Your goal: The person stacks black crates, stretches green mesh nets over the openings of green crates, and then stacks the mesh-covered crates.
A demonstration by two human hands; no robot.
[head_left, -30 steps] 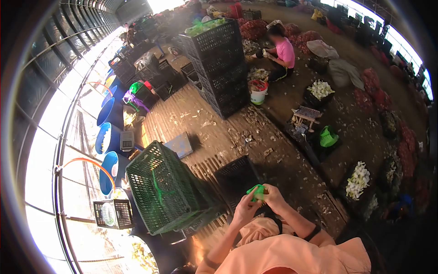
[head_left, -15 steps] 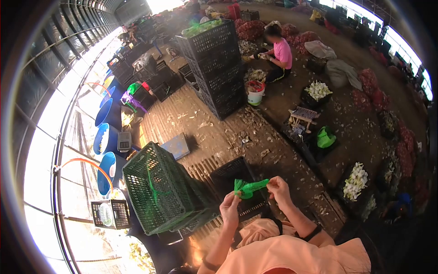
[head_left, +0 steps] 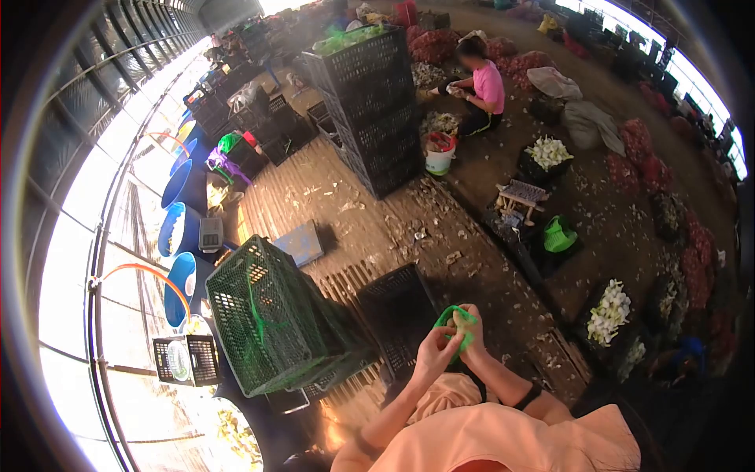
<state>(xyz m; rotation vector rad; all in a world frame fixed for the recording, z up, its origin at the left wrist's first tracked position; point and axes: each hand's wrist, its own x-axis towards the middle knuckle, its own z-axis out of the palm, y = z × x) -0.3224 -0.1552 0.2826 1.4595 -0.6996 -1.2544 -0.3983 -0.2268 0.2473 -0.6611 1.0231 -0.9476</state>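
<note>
Close together in front of my body, both hands hold a green net [head_left: 452,317]. My left hand [head_left: 438,351] pinches its lower left side. The fingers of my right hand [head_left: 469,329] are closed on the net's right part, which is bunched against them. To the left of my hands stands a tall green mesh crate [head_left: 271,315] with green netting on it. A black crate [head_left: 397,303] lies on the floor just left of and beyond my hands.
Stacked black crates [head_left: 370,110] rise ahead. A person in pink [head_left: 487,86] sits beside a white bucket [head_left: 440,153]. Blue barrels [head_left: 182,228] line the left side. White bulbs [head_left: 609,313] fill a crate at right, near a green bag [head_left: 559,234].
My hands have come together, with my left hand moving right and up. The net, stretched between them before, is now bunched and looped at my fingers.
</note>
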